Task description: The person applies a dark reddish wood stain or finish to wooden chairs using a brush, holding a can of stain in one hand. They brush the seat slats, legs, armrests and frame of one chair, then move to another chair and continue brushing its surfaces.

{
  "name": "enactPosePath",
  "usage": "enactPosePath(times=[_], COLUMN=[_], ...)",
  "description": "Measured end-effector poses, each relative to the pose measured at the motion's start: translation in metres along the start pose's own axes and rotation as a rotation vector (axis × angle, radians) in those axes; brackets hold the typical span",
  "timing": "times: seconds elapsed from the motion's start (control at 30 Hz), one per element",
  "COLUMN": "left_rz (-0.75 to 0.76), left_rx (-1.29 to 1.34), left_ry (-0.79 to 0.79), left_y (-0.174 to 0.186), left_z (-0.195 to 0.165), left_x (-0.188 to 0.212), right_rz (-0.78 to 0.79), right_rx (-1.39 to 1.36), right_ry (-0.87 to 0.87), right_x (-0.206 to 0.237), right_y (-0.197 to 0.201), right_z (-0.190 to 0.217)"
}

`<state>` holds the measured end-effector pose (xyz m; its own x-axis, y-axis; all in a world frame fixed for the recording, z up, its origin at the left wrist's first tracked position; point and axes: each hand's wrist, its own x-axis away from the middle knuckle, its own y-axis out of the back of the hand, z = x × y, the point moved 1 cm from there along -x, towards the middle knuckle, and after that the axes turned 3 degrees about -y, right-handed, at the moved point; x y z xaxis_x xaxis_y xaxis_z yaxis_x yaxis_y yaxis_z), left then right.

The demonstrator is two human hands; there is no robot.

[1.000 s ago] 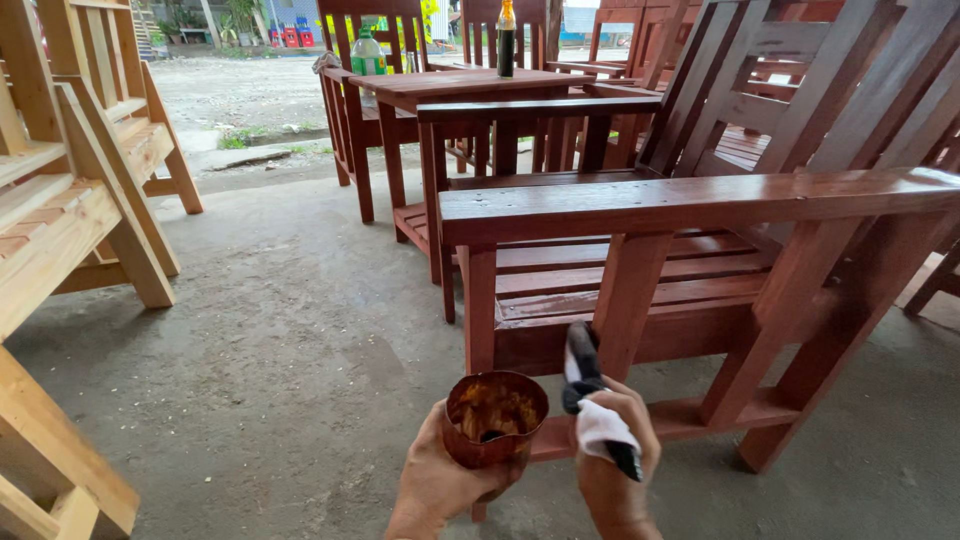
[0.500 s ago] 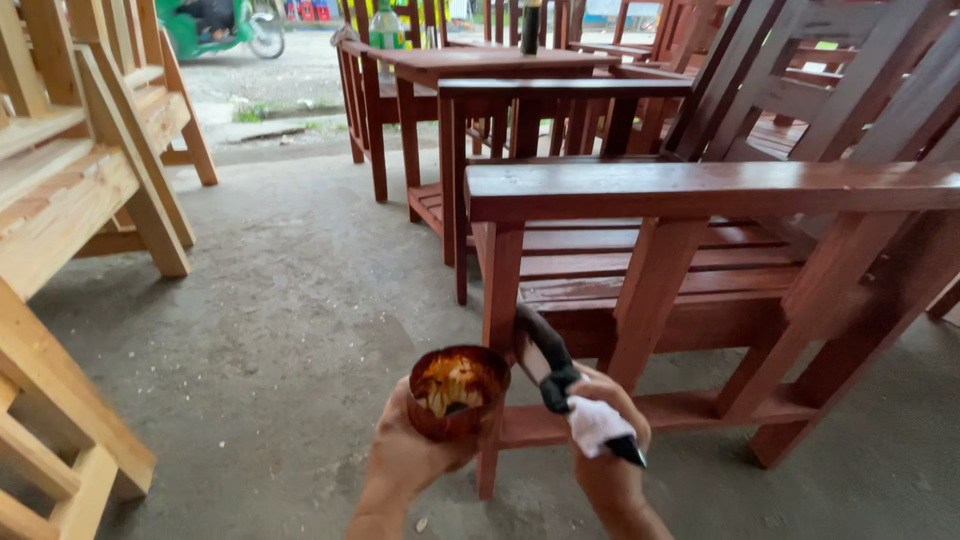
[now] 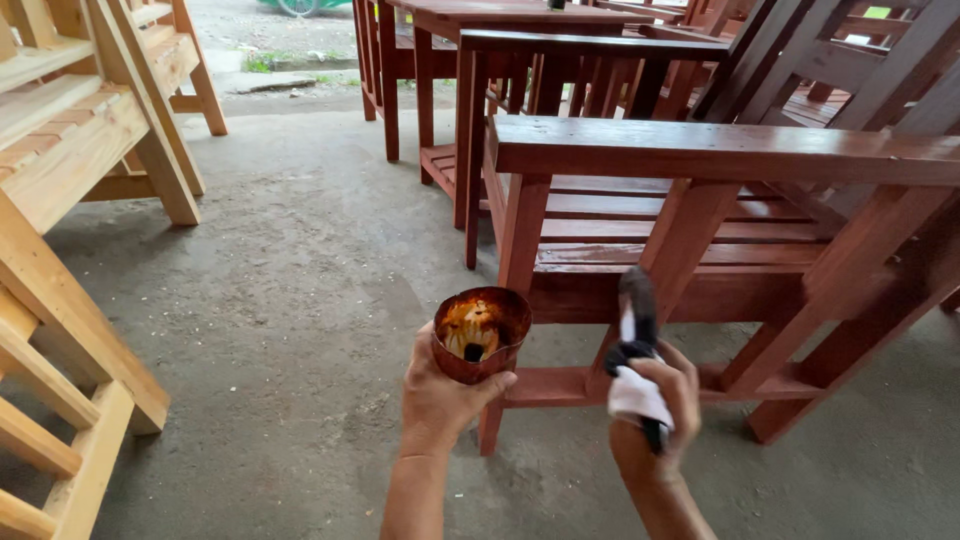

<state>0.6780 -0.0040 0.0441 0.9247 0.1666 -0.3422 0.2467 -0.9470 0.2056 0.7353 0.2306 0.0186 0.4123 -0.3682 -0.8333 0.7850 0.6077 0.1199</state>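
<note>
My left hand (image 3: 445, 395) grips a small round cup (image 3: 480, 333) smeared inside with reddish-brown stain. My right hand (image 3: 655, 420) holds a dark paintbrush (image 3: 638, 318) by its handle, with a white rag (image 3: 636, 395) wrapped around the grip; the bristles point up. Both hands hover low in front of a red-brown stained wooden chair (image 3: 720, 215), the brush close to its front leg and lower rail.
Unpainted pale wooden chairs (image 3: 70, 180) stand at the left. More stained chairs and a table (image 3: 520, 40) are lined up behind. The floor (image 3: 290, 300) is rough grey concrete.
The view has moved closer to the stained chair and tilted down. The brush has swung from leaning left to upright, and the cup has risen slightly.
</note>
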Motion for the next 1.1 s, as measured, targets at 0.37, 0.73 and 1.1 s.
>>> enactPosePath(times=[0.37, 0.73, 1.1], left_rz=[0.012, -0.055, -0.093], left_rx=[0.112, -0.044, -0.105], left_ry=[-0.025, -0.051, -0.008], left_y=[0.002, -0.003, 0.0], left_z=[-0.009, -0.002, 0.012], left_x=[0.009, 0.01, 0.003], right_rz=[0.108, 0.01, 0.164], right_rx=[0.112, -0.076, -0.559], right_ry=[-0.03, -0.171, -0.415], right_x=[0.054, 0.023, 0.031], right_y=[-0.022, -0.042, -0.045], right_z=[-0.029, -0.006, -0.017])
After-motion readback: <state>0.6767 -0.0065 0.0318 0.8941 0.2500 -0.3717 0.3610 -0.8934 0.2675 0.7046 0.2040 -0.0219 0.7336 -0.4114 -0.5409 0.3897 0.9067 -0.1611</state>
